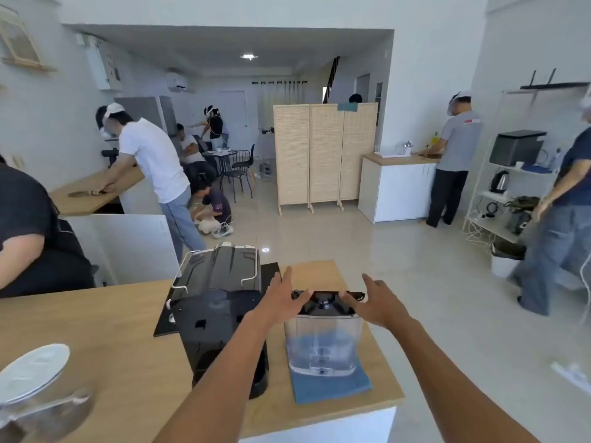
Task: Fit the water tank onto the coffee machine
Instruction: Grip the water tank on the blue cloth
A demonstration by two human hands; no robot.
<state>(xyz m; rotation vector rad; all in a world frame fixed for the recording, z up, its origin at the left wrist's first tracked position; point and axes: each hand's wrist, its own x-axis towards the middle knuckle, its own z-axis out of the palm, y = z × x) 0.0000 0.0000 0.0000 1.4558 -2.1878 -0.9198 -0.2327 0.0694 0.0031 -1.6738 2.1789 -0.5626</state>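
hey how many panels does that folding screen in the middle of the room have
3. The folding screen has a left panel, a middle panel and a right panel, standing side by side on the floor; none appears hidden.

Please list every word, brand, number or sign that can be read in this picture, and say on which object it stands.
No text can be read.
Red and white mark on the grey T-shirt of the person at the sink: blurred.
Black coffee machine: no label shows.
Clear plastic water tank: no label shows.
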